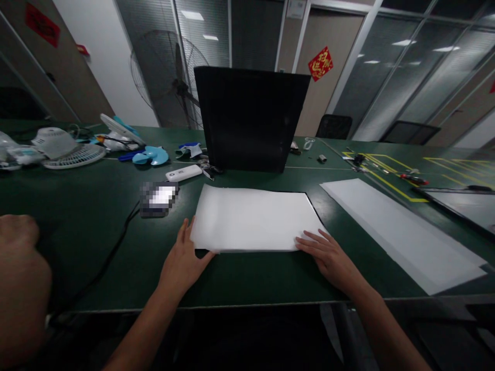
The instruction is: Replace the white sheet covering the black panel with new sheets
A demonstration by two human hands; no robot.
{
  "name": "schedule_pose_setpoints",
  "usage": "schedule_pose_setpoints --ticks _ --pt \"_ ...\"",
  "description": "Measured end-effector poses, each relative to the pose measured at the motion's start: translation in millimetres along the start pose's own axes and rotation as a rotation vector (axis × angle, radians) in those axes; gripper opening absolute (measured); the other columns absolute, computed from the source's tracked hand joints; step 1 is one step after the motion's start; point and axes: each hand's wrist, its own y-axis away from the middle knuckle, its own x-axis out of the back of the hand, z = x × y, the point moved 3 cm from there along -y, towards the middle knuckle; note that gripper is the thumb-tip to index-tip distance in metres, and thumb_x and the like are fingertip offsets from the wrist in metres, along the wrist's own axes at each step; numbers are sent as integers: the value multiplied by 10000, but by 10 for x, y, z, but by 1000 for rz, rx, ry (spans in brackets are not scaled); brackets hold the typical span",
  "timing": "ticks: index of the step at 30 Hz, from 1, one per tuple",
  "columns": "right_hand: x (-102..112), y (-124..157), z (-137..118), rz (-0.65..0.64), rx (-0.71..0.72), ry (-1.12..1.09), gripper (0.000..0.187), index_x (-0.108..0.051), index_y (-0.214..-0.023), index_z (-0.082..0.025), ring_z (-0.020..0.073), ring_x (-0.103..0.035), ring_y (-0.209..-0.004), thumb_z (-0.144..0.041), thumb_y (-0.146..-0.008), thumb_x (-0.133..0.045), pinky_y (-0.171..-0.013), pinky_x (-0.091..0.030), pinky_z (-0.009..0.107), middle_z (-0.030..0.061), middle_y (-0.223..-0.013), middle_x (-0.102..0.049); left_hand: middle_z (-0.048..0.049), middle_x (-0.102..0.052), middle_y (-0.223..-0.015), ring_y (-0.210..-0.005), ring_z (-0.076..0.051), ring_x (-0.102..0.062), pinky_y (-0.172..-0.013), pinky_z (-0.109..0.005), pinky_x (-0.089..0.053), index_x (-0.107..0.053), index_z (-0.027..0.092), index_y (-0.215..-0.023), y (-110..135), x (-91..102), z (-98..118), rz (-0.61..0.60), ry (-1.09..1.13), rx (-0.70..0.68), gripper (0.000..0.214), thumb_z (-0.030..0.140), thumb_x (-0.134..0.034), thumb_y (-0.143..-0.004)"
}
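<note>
I seem to be squaring the white sheet (251, 219) over a dark-edged panel (200, 253), near middle of the worktop (251, 281); my left hand (181, 265) spreads around the near left corner; well apart, my right hand (323, 255) lies flat at the near right; next likely calls for aligning edges.

Gap right of white sheet (255, 219); black panel (253, 118) blocks ahead
</note>
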Motion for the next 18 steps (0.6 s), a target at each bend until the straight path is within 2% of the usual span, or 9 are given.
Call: schedule_pose_setpoints --ticks 4,6,7,9,10,12,15,18 --pt "-12 -1 10 -32 -25 -49 652 -607 -1459 -363 214 -470 -1479 -14 -938 -428 -1249 -326 638 -19 -1517 -593 -217 -119 -1757 -1596 -414 -232 -1199 -600 -416 28 173 -1678 16 13 0 123 45 -8 1215 631 -714 -832" --pt "-5 -11 -9 -27 -36 -62 629 -608 -1457 -362 214 -470 -1479 -34 -954 -422 -1248 -324 640 -15 -1520 -592 -223 -87 -1759 -1612 -412 -176 -1211 -605 -396 19 175 -1682 35 29 18 176 46 -47 1214 589 -740 -829" --pt "1 -15 -18 -21 -39 -64 616 -606 -1460 -362 216 -471 -1478 -47 -964 -421 -1246 -323 643 -11 -1521 -591 -206 -71 -1765 -1611 -413 -179 -1216 -599 -391 -77 195 -1685 45 35 31 185 32 -77 1135 554 -742 -839" --pt "15 -7 -10 -6 -48 -58 571 -596 -1472 -362 230 -463 -1484 -100 -988 -442 -1246 -312 651 0 -1533 -581 -134 -102 -1774 -1592 -409 -255 -1223 -575 -393 -411 257 -1595 59 41 57 164 -12 -138 840 475 -743 -855" --pt "25 11 21 2 -60 -48 539 -588 -1481 -360 239 -450 -1494 -147 -1002 -462 -1249 -300 654 7 -1547 -567 -99 -161 -1768 -1572 -400 -310 -1227 -558 -395 -572 278 -1481 63 40 67 146 -34 -164 668 443 -742 -856" --pt "54 92 167 14 -128 -10 484 -573 -1497 -340 256 -413 -1518 -268 -1026 -490 -1261 -264 648 27 -1575 -541 -64 -320 -1721 -1535 -374 -393 -1239 -526 -390 -738 286 -1267 65 36 78 113 -68 -196 434 412 -738 -851" --pt "160 374 619 65 -451 135 535 -529 -1539 -264 276 -359 -1547 -444 -1043 -435 -1276 -227 608 88 -1602 -508 -77 -461 -1646 -1504 -362 -446 -1236 -514 -394 -770 268 -1217 57 31 84 83 -98 -193 417 455 -727 -847" --pt "323 837 1142 145 -814 288 761 -400 -1604 -67 403 -251 -1573 -564 -1035 -312 -1225 -200 700 276 -1623 -405 -93 -508 -1613 -1492 -358 -467 -1231 -518 -394 -758 265 -1260 51 18 95 39 -119 -194 489 538 -708 -857"
